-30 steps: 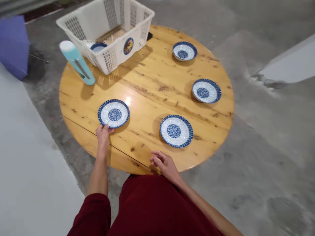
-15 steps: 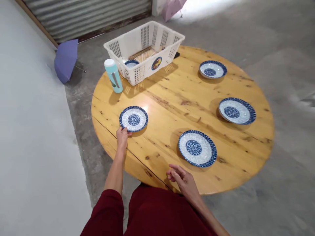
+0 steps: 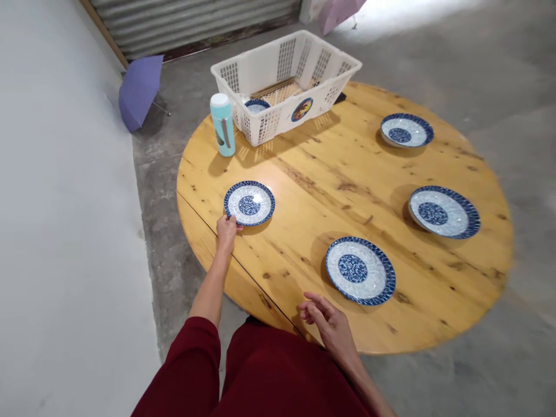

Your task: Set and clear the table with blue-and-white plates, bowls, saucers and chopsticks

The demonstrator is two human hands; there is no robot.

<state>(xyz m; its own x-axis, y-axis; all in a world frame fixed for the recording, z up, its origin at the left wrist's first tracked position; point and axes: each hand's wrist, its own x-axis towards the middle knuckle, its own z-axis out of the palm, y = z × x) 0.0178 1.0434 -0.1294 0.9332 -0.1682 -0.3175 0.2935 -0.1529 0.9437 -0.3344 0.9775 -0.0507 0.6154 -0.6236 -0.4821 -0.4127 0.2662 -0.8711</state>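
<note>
Only my viewpoint had clearly moved since half a second earlier: it had swung a little leftward, so everything slid toward the right, while the plate (image 3: 249,204) under my grip kept its place on the table (image 3: 299,214). My left hand (image 3: 226,233) stayed clamped on that plate's near rim, thumb over the edge (whatever the fingers did beneath was mostly hidden). To me that suggested the plate was being steadied or adjusted where it lay, rather than carried. Whether its rim was slightly raised, I could not tell.

My right hand (image 3: 332,327) hung by the table's near edge, fingers loosely bent, with nothing visible in them, near the second plate (image 3: 360,270) but apart from it. Farther to the right sat a deep dish (image 3: 443,212), and beyond it another dish (image 3: 406,130). Past my left hand's plate, a blue bottle (image 3: 223,126) stood upright just beside a white basket (image 3: 278,123) holding a bowl (image 3: 257,106) and thin sticks (image 3: 273,88). On the floor lay an open umbrella (image 3: 139,92).
</note>
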